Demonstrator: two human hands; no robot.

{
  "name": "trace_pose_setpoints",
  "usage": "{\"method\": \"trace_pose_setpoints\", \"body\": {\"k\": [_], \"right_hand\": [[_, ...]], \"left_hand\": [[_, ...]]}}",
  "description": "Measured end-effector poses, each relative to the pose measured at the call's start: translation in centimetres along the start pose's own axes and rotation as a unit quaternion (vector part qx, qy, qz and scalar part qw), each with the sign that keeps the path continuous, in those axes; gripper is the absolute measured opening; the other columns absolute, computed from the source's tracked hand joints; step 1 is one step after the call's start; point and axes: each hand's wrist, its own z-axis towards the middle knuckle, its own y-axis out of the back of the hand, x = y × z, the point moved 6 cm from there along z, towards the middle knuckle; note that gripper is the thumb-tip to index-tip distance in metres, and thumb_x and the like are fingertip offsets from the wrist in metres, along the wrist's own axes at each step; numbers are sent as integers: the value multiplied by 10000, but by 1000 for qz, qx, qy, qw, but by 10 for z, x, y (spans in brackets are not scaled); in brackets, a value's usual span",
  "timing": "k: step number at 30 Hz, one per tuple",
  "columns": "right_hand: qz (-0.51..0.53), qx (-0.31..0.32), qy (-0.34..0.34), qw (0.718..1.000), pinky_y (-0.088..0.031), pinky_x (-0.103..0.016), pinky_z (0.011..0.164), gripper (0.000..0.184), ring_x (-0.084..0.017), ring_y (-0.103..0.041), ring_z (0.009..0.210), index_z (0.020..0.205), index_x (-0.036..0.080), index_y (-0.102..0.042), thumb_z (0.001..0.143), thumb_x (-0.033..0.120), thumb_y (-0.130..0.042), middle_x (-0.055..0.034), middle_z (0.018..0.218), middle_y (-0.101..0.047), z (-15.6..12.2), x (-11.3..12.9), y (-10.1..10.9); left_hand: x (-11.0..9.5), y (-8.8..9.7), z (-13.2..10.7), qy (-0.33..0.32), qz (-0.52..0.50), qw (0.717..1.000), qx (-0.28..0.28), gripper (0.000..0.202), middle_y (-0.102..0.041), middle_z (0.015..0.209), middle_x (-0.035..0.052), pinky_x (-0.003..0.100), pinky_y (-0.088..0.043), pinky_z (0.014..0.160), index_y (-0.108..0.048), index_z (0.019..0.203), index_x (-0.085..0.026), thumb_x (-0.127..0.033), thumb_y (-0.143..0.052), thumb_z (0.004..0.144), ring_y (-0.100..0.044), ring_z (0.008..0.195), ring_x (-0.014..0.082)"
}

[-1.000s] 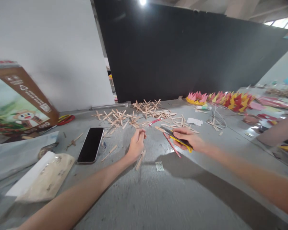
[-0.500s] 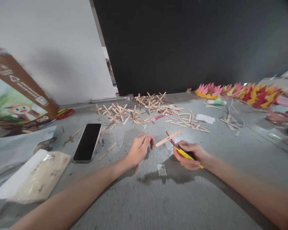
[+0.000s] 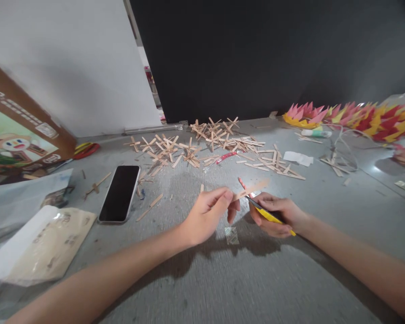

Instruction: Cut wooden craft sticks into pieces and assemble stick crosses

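Observation:
My left hand [image 3: 209,213] pinches one end of a flat wooden craft stick [image 3: 253,189] between thumb and fingers, just above the grey table [image 3: 222,279]. My right hand [image 3: 276,215] is closed on a yellow and black tool [image 3: 268,215] whose tip meets the stick; a red strip [image 3: 242,183] pokes out behind it. A small scrap of paper [image 3: 231,235] lies on the table under the hands. Beyond them, several glued stick crosses [image 3: 189,150] are heaped near the dark wall.
A black phone [image 3: 119,193] lies face up at the left, next to a plastic bag [image 3: 43,245] and a tilted printed cardboard box [image 3: 16,135]. Pink, red and yellow paper flowers [image 3: 351,114] line the back right. A glue tube [image 3: 315,133] and cable [image 3: 337,148] lie nearby.
My left hand has lifted off the table, moved right and taken hold of the stick that the right hand held up. The view has tilted down and shifted.

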Motion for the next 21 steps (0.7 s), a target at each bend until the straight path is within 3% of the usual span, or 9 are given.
{"method": "trace_pose_setpoints", "body": {"k": [6,16,21], "right_hand": [[-10,0,5,1000,-321,-158,281,407,-68,-232,254,935,123,-687,1051,474,-517,77,391,-451,0,0,-2],[-4,15,17,1000,-331,-163,290,393,-72,-239,265,972,125,-680,1081,430,-457,76,409,-459,0,-1,0],[-6,7,7,1000,-320,-160,286,409,-69,-226,263,954,136,-678,1078,456,-456,80,408,-445,0,-1,2]], "left_hand": [[-1,-2,-2,1,7,1000,-11,406,-576,614,-34,241,-432,641,-574,774,-184,-391,-450,1100,-527,566,91],[-9,-1,-3,-41,76,995,-42,316,-555,539,-55,213,-473,591,-665,901,-177,-343,-474,1090,-507,496,80],[-8,-1,-4,-32,103,993,-52,333,-564,535,-46,215,-478,564,-688,930,-178,-374,-471,1089,-532,488,88]]}}
